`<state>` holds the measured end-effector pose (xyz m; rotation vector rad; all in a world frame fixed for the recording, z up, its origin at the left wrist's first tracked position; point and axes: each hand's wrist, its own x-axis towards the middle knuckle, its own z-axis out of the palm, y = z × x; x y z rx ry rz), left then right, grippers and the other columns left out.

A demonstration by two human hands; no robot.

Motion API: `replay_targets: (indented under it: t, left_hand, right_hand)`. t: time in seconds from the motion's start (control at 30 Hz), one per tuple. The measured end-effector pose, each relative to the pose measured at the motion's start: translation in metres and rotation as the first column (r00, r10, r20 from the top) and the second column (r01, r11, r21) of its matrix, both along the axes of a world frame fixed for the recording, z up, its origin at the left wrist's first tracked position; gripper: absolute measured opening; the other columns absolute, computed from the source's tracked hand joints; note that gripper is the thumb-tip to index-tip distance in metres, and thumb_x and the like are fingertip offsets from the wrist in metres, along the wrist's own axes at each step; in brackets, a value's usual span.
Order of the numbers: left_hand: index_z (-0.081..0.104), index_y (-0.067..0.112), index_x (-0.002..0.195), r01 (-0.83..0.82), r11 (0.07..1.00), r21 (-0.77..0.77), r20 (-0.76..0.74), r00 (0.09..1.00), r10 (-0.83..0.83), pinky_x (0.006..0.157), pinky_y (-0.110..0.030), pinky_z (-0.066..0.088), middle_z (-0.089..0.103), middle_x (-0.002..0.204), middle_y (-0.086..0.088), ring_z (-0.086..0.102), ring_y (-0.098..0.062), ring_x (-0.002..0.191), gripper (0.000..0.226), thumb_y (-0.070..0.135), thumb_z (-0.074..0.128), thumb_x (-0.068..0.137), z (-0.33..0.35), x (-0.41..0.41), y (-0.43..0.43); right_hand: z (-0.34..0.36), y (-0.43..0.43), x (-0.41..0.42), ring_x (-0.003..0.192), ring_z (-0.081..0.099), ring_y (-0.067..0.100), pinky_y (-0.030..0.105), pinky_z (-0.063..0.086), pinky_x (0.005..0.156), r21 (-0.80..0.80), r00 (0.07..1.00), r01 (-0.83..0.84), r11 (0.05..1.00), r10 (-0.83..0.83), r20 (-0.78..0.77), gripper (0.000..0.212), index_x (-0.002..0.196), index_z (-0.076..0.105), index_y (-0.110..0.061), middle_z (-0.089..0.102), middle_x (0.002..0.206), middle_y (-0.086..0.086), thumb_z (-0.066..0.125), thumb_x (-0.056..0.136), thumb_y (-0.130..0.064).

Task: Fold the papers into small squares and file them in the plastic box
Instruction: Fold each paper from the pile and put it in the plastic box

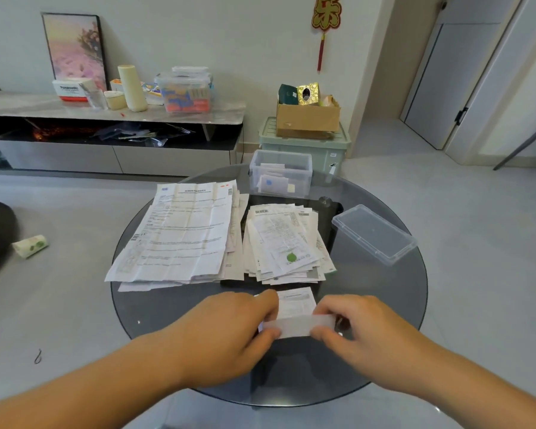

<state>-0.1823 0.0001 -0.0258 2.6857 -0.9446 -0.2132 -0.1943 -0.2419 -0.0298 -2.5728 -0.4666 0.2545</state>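
both hands, left hand (229, 329) and right hand (362, 332), pinch a small receipt (296, 314). the clear plastic box (280, 174) holds folded papers (274, 182); its lid (373, 233) lies apart.

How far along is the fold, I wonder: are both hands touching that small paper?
Touching. Head view: left hand and right hand each pinch one end of the paper.

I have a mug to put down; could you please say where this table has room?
Bare glass: the round dark glass table's right edge, nearer than the clear plastic lid, and the near-left rim beside the stack of large white sheets. The middle is crowded.
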Motion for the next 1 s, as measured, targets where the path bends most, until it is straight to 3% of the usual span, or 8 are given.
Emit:
replay_targets:
  t: [0.1,0.17,0.3,0.5,0.73,0.9,1.0]
  left_hand:
    - [0.033,0.038,0.095,-0.103,0.994,-0.044,0.013,0.995,0.104,0.063,-0.020,0.040,0.055,0.085,0.013,0.053,-0.009,0.075,0.018,0.053,0.042,0.100,-0.004,0.001,-0.008]
    - [0.035,0.036,0.097,-0.180,0.981,-0.076,0.011,0.983,0.182,0.064,-0.022,0.045,0.059,0.087,0.012,0.056,-0.008,0.075,0.022,0.055,0.047,0.098,-0.007,0.005,-0.012]
    - [0.037,0.033,0.107,-0.301,0.950,-0.078,-0.004,0.953,0.302,0.072,-0.028,0.052,0.062,0.095,0.010,0.061,-0.012,0.083,0.032,0.055,0.056,0.093,-0.016,0.015,-0.017]
    - [0.033,0.035,0.134,-0.303,0.952,-0.046,0.019,0.952,0.304,0.098,-0.031,0.046,0.050,0.129,0.007,0.049,-0.014,0.116,0.056,0.057,0.060,0.090,-0.026,0.020,-0.015]
    - [0.045,0.044,0.130,-0.210,0.975,0.070,0.010,0.978,0.210,0.104,-0.028,0.036,0.037,0.125,0.009,0.037,-0.012,0.117,0.039,0.059,0.052,0.095,-0.024,0.019,-0.010]
    - [0.041,0.045,0.138,-0.197,0.975,0.099,-0.069,0.977,0.204,0.106,-0.030,0.039,0.041,0.131,0.010,0.040,-0.012,0.121,0.051,0.062,0.056,0.092,-0.019,0.020,-0.008]
    - [0.045,0.039,0.132,-0.240,0.968,0.069,-0.172,0.953,0.249,0.093,-0.027,0.048,0.047,0.119,0.013,0.049,-0.010,0.109,0.059,0.062,0.068,0.083,-0.014,0.021,-0.012]
  right_hand:
    - [-0.008,0.001,0.002,0.080,0.058,-0.001,0.016,0.047,0.065,0.077,0.994,0.111,0.991,-0.110,-0.015,0.005,0.092,0.060,-0.038,0.064,0.083,-0.017,0.063,0.093,-0.042]
    - [-0.012,0.005,0.007,0.079,0.058,-0.002,0.014,0.047,0.064,0.113,0.987,0.160,0.981,-0.158,-0.026,0.012,0.102,0.057,-0.038,0.063,0.084,-0.016,0.065,0.093,-0.042]
    - [-0.017,0.011,0.018,0.074,0.059,0.003,0.016,0.046,0.063,0.161,0.968,0.248,0.955,-0.241,-0.066,0.046,0.124,0.040,-0.042,0.062,0.081,-0.011,0.070,0.089,-0.043]
    - [-0.025,0.022,0.023,0.090,0.045,0.006,0.030,0.042,0.090,-0.033,0.960,0.274,0.961,-0.272,0.061,0.071,0.139,0.032,-0.040,0.050,0.086,-0.019,0.069,0.082,-0.061]
    - [-0.023,0.019,0.023,0.102,0.043,0.009,0.033,0.034,0.095,-0.083,0.973,0.228,0.970,-0.225,0.040,0.058,0.126,0.038,-0.045,0.045,0.097,-0.023,0.069,0.081,-0.062]
    - [-0.017,0.008,0.023,0.106,0.043,0.007,0.031,0.037,0.096,-0.071,0.983,0.181,0.981,-0.183,-0.017,0.032,0.109,0.052,-0.044,0.047,0.101,-0.023,0.071,0.084,-0.053]
    - [-0.019,0.006,0.023,0.111,0.042,0.008,0.032,0.039,0.101,-0.074,0.991,0.128,0.989,-0.130,-0.015,0.023,0.108,0.060,-0.046,0.046,0.105,-0.021,0.069,0.088,-0.050]
